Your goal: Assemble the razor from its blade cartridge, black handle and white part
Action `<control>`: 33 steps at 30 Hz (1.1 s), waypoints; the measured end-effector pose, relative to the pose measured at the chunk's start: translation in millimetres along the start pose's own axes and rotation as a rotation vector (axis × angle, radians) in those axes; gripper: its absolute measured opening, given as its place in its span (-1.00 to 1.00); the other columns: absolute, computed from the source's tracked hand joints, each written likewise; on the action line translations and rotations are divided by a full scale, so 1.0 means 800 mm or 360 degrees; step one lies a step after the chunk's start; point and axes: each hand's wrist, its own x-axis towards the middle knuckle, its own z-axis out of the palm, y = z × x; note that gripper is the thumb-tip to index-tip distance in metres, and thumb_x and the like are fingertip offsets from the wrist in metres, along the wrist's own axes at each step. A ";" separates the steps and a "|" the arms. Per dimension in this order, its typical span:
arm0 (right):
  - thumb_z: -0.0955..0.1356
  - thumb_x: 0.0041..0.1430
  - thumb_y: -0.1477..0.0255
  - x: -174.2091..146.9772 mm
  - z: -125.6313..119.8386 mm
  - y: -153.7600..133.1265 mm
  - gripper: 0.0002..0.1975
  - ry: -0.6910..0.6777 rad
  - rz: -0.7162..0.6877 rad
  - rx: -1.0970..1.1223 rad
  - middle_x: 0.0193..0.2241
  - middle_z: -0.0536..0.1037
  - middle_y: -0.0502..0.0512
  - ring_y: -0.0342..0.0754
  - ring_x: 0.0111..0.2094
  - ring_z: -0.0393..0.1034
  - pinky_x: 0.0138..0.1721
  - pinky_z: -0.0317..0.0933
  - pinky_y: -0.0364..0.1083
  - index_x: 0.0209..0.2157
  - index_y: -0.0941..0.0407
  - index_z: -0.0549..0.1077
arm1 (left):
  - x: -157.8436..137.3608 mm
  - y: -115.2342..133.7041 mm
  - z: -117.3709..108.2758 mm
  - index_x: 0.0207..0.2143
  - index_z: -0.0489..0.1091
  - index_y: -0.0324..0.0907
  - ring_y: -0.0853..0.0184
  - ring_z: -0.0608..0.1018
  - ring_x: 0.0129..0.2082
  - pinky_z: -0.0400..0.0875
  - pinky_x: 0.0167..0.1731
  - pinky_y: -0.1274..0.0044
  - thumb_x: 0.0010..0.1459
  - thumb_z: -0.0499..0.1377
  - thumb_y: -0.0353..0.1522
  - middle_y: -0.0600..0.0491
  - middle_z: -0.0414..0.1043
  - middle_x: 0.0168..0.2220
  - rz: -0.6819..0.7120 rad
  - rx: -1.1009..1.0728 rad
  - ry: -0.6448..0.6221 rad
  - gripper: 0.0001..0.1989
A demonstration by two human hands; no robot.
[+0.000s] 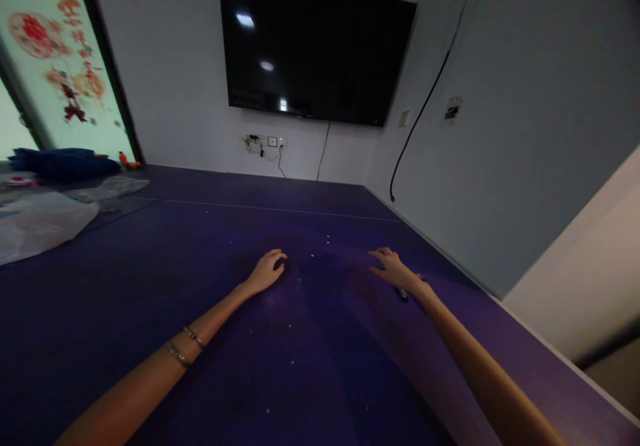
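My left hand (266,271) hovers over or rests on the purple-blue tabletop (210,379), fingers curved and apart, with nothing in it. To its right, across a stretch of the surface, my right hand (393,269) is held the same way, thumb and fingers apart and holding nothing. A small dark object (402,294) lies under my right wrist and is partly hidden by it; its kind cannot be made out. Tiny white specks (313,255) are scattered on the surface between and below the hands. Two bracelets (179,354) circle my left forearm.
Clear plastic sheeting (45,223) and a dark blue cloth bundle (65,165) lie at the far left, beside a small orange object (128,161). A television (315,46) hangs on the wall above sockets (272,142). A black cable (434,86) dangles at the right wall.
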 end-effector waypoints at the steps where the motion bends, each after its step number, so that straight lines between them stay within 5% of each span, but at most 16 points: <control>1: 0.27 0.09 0.34 -0.001 0.011 -0.018 -0.49 0.0030 -0.0034 0.0039 0.01 0.27 0.30 0.11 0.05 0.14 0.05 0.00 0.05 0.09 0.16 0.25 | -0.003 -0.006 -0.005 -0.17 0.36 -0.20 0.26 0.32 0.05 0.16 0.07 0.37 0.09 0.00 -0.40 -0.07 0.30 0.01 -0.0039 0.0053 -0.0009 -0.73; 5: 0.21 0.14 0.24 -0.002 0.048 -0.074 -0.50 0.0036 -0.0039 0.0165 0.08 0.20 0.27 0.13 0.09 0.07 0.02 0.04 0.07 0.10 0.11 0.23 | -0.011 -0.025 -0.016 -0.11 0.33 -0.26 0.21 0.30 0.08 0.14 0.07 0.37 0.11 -0.03 -0.37 -0.15 0.26 0.05 -0.0205 0.0282 -0.0029 -0.68; 10: 0.15 0.17 0.17 -0.004 0.072 -0.103 -0.49 0.0068 0.0029 0.0196 0.14 0.16 0.23 0.14 0.15 -0.02 0.04 0.01 0.11 0.11 0.08 0.21 | -0.016 -0.039 -0.008 0.00 0.24 -0.34 0.13 0.23 0.13 0.12 0.06 0.30 0.16 -0.10 -0.34 -0.25 0.20 0.09 -0.0385 0.0463 -0.0057 -0.60; 17: 0.08 0.21 0.19 -0.012 0.093 -0.106 -0.50 0.0052 0.0135 0.0112 0.15 0.18 0.17 0.12 0.18 -0.05 0.12 -0.15 0.13 0.10 0.11 0.24 | -0.022 -0.045 0.002 0.03 0.22 -0.35 0.03 0.14 0.17 0.06 0.07 0.22 0.17 -0.11 -0.29 -0.28 0.14 0.13 -0.0386 0.0517 -0.0115 -0.56; 33: 0.08 0.20 0.22 -0.014 0.094 -0.104 -0.50 0.0048 0.0149 0.0132 0.14 0.20 0.18 0.10 0.19 -0.06 0.13 -0.17 0.12 0.09 0.12 0.25 | -0.024 -0.042 -0.001 0.00 0.25 -0.31 0.03 0.12 0.18 0.03 0.08 0.20 0.16 -0.10 -0.30 -0.25 0.15 0.13 -0.0370 0.0429 -0.0100 -0.58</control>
